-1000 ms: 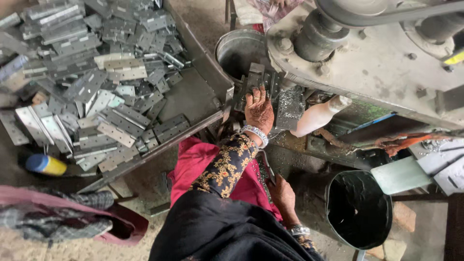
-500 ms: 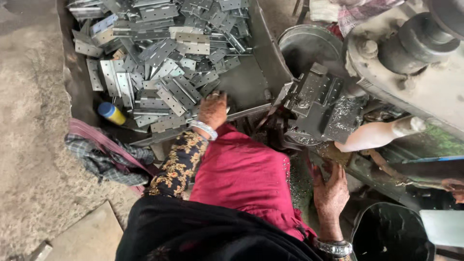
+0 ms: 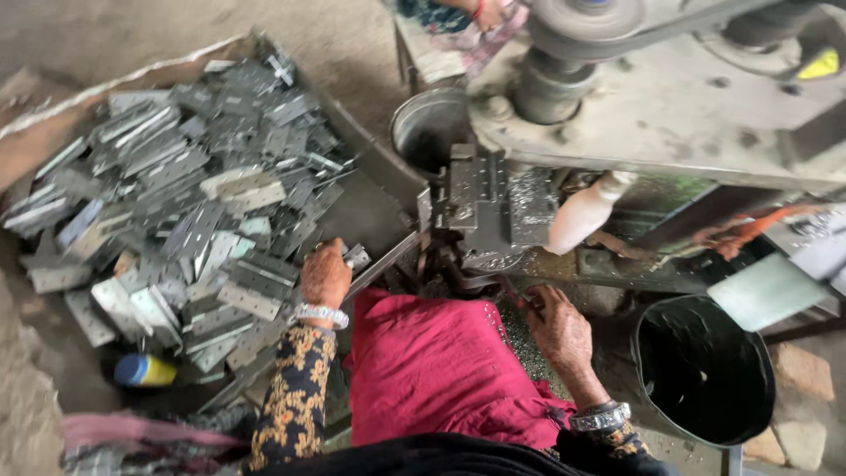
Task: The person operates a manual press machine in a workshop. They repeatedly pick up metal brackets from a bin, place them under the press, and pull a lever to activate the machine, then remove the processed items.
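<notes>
The left hand (image 3: 324,275) reaches into a low tray (image 3: 374,163) heaped with flat metal plates (image 3: 189,207), grey and punched with small holes. Its fingers curl down over one plate (image 3: 356,256) at the near right edge of the heap, close to the tray's rim; whether they have actually closed on it cannot be told. The right hand (image 3: 557,328) lies to the right, fingers loosely bent, resting among metal shavings (image 3: 520,339) just below the press machine (image 3: 493,207); it seems to hold nothing. Between the hands is a lap covered in red cloth (image 3: 441,370). A steel bucket (image 3: 427,128) stands behind the machine, a black bucket (image 3: 705,370) at the near right, and a blue and yellow can (image 3: 145,370) lies at the near left.
</notes>
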